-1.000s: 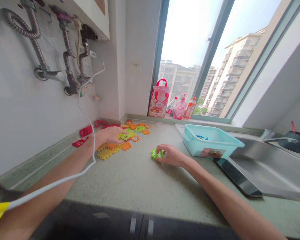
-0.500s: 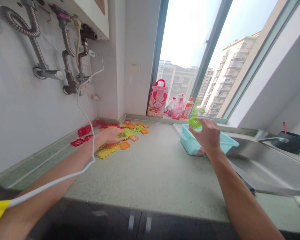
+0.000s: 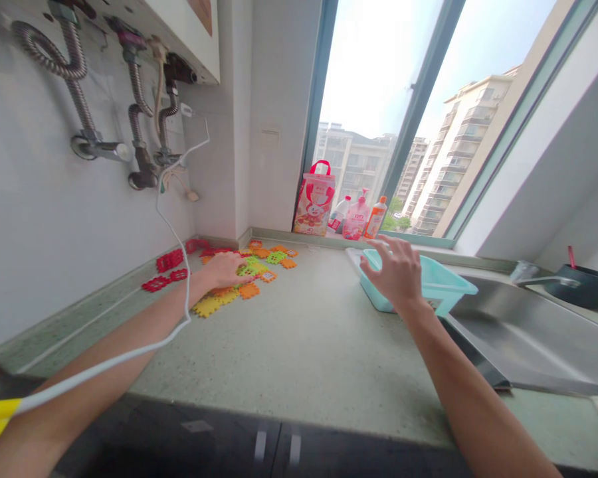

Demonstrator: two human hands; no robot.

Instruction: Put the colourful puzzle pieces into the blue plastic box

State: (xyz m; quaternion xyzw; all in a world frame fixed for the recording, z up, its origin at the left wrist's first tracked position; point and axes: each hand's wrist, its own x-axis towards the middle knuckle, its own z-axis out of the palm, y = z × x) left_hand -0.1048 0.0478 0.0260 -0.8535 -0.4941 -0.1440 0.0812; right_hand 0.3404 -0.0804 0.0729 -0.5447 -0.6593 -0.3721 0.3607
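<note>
My right hand (image 3: 396, 272) hovers over the near left corner of the turquoise plastic tub (image 3: 448, 287), fingers spread and holding nothing. My left hand (image 3: 224, 269) lies on a scatter of flat toothed plastic pieces (image 3: 252, 265) in green, orange and yellow on the green counter (image 3: 299, 345); its fingers curl over a green piece (image 3: 248, 269). Red pieces (image 3: 169, 260) lie along the wall to the left.
A steel sink (image 3: 543, 338) with a tap sits right of the tub. A red-handled bag (image 3: 315, 202) and several bottles (image 3: 359, 218) stand on the window sill. Pipes and a white cable (image 3: 172, 226) hang on the left wall.
My right hand lifted a green piece from the counter, carried it over the tub, and now its fingers are spread and empty. My left hand stayed on the pile.
</note>
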